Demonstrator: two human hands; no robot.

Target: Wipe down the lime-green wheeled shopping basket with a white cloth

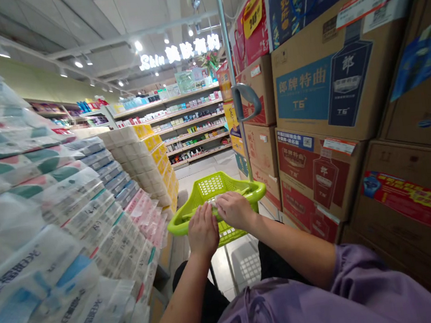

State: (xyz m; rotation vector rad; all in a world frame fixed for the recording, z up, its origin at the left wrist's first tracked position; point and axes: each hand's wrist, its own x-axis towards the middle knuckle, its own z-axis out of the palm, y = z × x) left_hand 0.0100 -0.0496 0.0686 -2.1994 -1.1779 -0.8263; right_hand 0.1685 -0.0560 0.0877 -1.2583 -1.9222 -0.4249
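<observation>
A lime-green shopping cart (259,192) with a latticed basket stands right in front of me. My left hand (203,230) lies over the near side of its handle, fingers bent and close together. Beside it, my right hand (236,210) is curled over the same handle from the right. Between the fingertips shows a small whitish patch that I cannot make out. My fingers cover the middle of the handle, and the undersides of both hands are hidden.
Stacked plastic-wrapped tissue packs (85,219) line the left side, with yellow-and-white packs (148,156) farther on. Liquor cartons (308,82) rise on the right, beside a metal pole (225,40) with a grey handle (247,102). Shelves of small goods (194,117) stand ahead, across a light floor (196,170).
</observation>
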